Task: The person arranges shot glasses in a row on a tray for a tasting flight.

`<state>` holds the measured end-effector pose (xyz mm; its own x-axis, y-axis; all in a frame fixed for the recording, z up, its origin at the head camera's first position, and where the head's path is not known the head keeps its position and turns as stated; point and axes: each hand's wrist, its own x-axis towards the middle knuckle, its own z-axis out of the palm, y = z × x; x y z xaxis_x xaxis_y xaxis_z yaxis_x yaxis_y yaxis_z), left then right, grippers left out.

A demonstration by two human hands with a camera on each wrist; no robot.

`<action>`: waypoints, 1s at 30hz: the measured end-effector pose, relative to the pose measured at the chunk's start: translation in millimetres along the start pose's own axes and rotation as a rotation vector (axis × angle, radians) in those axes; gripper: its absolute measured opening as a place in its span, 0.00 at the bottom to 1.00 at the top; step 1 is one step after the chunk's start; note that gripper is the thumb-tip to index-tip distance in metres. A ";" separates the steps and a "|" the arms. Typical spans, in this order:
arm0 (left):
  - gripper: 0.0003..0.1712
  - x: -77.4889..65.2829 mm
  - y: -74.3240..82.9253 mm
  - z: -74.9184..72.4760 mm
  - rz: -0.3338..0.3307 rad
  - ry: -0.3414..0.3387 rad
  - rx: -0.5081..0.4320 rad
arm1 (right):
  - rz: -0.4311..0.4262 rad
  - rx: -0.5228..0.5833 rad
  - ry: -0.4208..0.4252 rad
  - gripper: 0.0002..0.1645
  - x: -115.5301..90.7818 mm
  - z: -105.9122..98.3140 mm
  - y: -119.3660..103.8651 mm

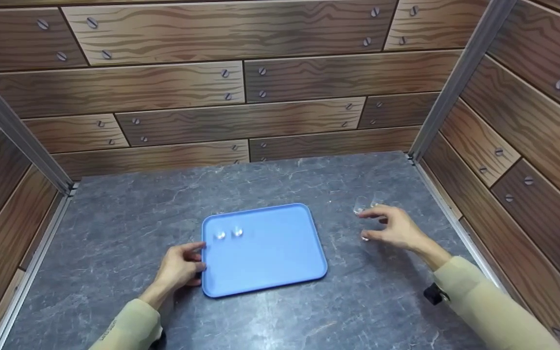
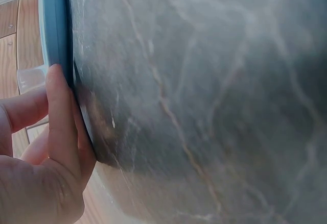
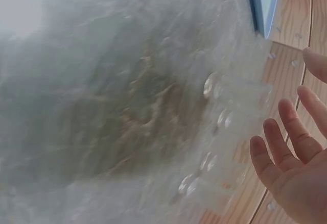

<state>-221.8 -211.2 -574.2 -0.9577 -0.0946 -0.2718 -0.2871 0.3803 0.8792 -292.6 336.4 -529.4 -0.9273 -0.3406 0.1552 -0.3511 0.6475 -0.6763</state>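
Note:
A blue tray (image 1: 270,253) lies on the grey table, two small clear glasses (image 1: 237,232) standing near its far left corner. At the tray's left rim, my left hand (image 1: 178,265) rests its fingertips against the edge; in the left wrist view a straight finger (image 2: 61,112) touches the tray's side (image 2: 55,25). Over the table right of the tray is my right hand (image 1: 394,227), thumb and fingers spread apart around a gap. Several clear glasses (image 3: 242,95) stand in front of its fingers in the right wrist view. In the head view this hand partly hides them, with one glass (image 1: 360,206) beyond its fingertips.
Wood-plank-patterned walls (image 1: 187,87) stand behind and at both sides, with grey metal posts (image 1: 443,92) at the back corners. Grey marbled table surface (image 1: 129,214) surrounds the tray. Light reflects off the table in front of the tray.

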 end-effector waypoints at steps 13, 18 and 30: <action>0.36 -0.3 0.3 0.4 0.001 0.010 0.011 | 0.123 0.019 0.086 0.37 -13.9 9.3 22.8; 0.36 -0.2 0.0 1.2 0.005 0.009 0.018 | 0.142 0.051 0.109 0.33 -16.2 12.8 28.5; 0.37 0.7 -0.4 1.0 0.006 0.013 0.006 | 0.134 0.064 0.141 0.22 -14.6 18.2 28.6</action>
<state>-222.3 -210.5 -575.2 -0.9597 -0.1041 -0.2611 -0.2809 0.3860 0.8787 -286.8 347.6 -564.1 -0.9758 -0.1528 0.1565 -0.2183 0.6343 -0.7416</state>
